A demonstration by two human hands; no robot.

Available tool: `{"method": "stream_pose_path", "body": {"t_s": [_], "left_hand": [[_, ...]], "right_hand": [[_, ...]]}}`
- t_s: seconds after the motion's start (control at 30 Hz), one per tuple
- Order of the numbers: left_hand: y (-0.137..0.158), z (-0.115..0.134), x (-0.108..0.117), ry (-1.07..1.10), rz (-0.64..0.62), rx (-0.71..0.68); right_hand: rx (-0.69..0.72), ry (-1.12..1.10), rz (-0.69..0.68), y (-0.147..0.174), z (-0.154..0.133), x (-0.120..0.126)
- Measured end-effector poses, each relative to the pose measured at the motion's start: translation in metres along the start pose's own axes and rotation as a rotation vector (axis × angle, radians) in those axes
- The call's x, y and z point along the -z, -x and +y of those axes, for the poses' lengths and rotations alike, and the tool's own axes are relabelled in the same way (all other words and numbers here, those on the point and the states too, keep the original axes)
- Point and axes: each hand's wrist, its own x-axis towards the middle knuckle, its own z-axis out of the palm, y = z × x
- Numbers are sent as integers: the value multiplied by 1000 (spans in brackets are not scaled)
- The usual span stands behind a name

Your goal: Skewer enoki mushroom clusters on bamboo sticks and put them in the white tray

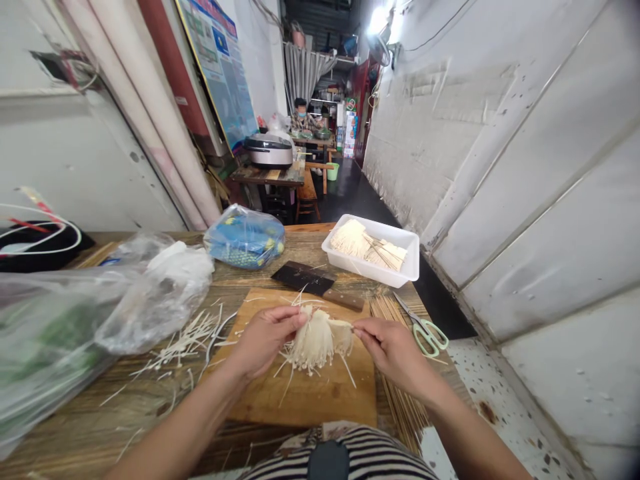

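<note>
A fanned bunch of enoki mushrooms (313, 343) is held just over the wooden cutting board (330, 403), caps toward me. My left hand (267, 337) is closed, pinching the bunch's upper left end between thumb and fingers. At the right end, my right hand (383, 343) pinches what looks like the end of a thin bamboo skewer, mostly hidden by the fingers and mushrooms. Loose enoki strands lie on the board around the bunch. Beyond it a cleaver (305, 278) rests with its wooden handle over the board's far edge.
A white plastic tub (370, 270) holds skewered enoki. Bamboo skewers (400, 407) and green-handled scissors (429, 335) lie at right. Loose enoki stems (187, 340), plastic bags (150, 293) and a blue package (245, 240) occupy the left side. A person (303, 119) sits far back.
</note>
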Motion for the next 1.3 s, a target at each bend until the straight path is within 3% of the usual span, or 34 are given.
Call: {"method": "stream_pose_path", "body": {"t_s": [0.33,0.57,0.83,1.3], "left_hand": [[1,-2,-6,-100,-1,-5],[3,4,-4,24,-83,1],[4,9,1,-298,129,-223],[12,13,-2,-369,100,-236]], "right_hand": [[5,-65,1,-3,6,-3],[-62,-200,19,-6,11,-6],[-67,-265,37,-4,15,-9],[-82,-292,18,-3,15,-8]]}}
